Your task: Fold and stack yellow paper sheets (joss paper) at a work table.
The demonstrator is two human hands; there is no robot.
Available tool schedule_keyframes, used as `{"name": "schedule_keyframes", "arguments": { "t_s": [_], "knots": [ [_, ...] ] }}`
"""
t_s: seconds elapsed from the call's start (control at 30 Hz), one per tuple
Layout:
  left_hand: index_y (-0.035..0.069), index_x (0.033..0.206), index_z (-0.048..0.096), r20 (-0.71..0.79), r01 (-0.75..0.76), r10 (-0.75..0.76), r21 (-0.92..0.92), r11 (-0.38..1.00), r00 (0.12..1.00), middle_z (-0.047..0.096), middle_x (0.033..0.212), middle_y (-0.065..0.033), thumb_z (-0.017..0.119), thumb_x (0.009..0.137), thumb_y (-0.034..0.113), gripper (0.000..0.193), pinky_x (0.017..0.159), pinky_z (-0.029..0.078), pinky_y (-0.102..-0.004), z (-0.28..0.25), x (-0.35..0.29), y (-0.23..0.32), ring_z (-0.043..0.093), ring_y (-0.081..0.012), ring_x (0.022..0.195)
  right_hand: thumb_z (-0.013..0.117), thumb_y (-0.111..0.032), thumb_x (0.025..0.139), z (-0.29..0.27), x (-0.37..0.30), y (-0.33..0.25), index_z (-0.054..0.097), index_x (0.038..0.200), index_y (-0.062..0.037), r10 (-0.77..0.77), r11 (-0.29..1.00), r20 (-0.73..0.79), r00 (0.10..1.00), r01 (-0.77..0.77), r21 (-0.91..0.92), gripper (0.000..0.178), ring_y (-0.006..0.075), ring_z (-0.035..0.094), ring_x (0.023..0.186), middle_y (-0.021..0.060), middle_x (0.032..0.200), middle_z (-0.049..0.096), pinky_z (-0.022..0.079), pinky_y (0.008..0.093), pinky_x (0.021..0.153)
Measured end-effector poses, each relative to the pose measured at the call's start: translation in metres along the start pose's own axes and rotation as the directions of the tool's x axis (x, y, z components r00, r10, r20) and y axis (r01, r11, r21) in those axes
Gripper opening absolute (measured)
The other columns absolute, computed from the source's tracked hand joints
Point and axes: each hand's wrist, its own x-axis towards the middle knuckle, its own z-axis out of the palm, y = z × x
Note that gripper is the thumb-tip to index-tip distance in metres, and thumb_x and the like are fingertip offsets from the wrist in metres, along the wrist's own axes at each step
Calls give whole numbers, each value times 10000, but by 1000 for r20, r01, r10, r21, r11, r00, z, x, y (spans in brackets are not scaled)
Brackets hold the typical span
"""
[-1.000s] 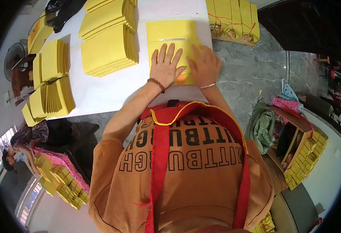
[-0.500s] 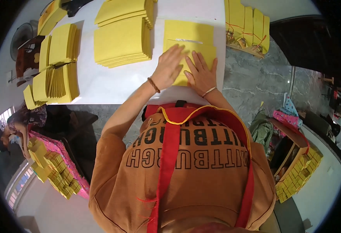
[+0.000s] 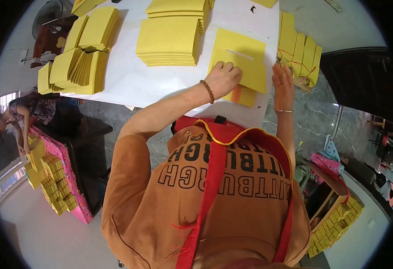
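A yellow paper sheet [image 3: 253, 74] lies near the right edge of the white table, with a pale strip [image 3: 240, 54] across it. Below its lower edge shows another yellow piece with an orange band [image 3: 237, 95]. My left hand [image 3: 223, 78] is closed at the sheet's lower left, its fingers curled down on the paper; the fingertips are hidden. Just off the table's right edge is my right hand [image 3: 283, 87], its fingers stretched out and holding nothing.
Stacks of folded yellow paper [image 3: 167, 42] stand on the table [image 3: 129, 54], more at its left end [image 3: 77, 69]. Tied yellow bundles [image 3: 299, 56] sit beyond the right edge. At the far left another person [image 3: 24, 114] works by a pink-covered table [image 3: 77, 193] with yellow bundles.
My right hand has left the paper and moved right, past the table edge. My left hand has gone from flat to curled. The orange band now shows, and the view has shifted.
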Motion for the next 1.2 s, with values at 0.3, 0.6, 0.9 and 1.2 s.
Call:
{"name": "schedule_keyframes", "arguments": {
  "t_s": [0.3,0.6,0.9,1.2],
  "knots": [
    [90,1128,553,-298,189,-104,275,943,949,582,974,-46,504,711,20,426,735,392,-328,-119,-66,-105,538,-212,888,488,-255,906,46,-2,14,519,1184,-78,94,995,-16,995,-94,-38,331,130,566,955,43,1016,615,441,276,792],
    [119,1184,500,-33,267,-270,301,915,962,559,1021,-29,474,750,64,438,779,378,-335,-65,-98,-148,515,-203,941,561,-319,850,200,38,40,302,1330,-40,482,874,182,857,-454,-174,613,205,517,1068,110,1198,510,418,311,879],
    [35,1310,385,206,763,-830,-550,339,518,503,1222,-136,547,809,382,631,899,406,-323,-52,-127,-192,493,-228,1088,649,-321,735,215,81,115,530,1122,-37,240,915,186,953,-158,-372,494,270,561,974,139,1042,590,435,348,829],
    [40,1102,534,681,694,-680,-628,-352,271,597,888,-32,567,781,498,560,682,461,-280,-25,-135,-201,562,-117,754,655,-253,783,213,87,101,458,1137,-68,365,882,259,894,-243,-404,445,159,619,744,61,973,594,503,282,486]
  ]
}}
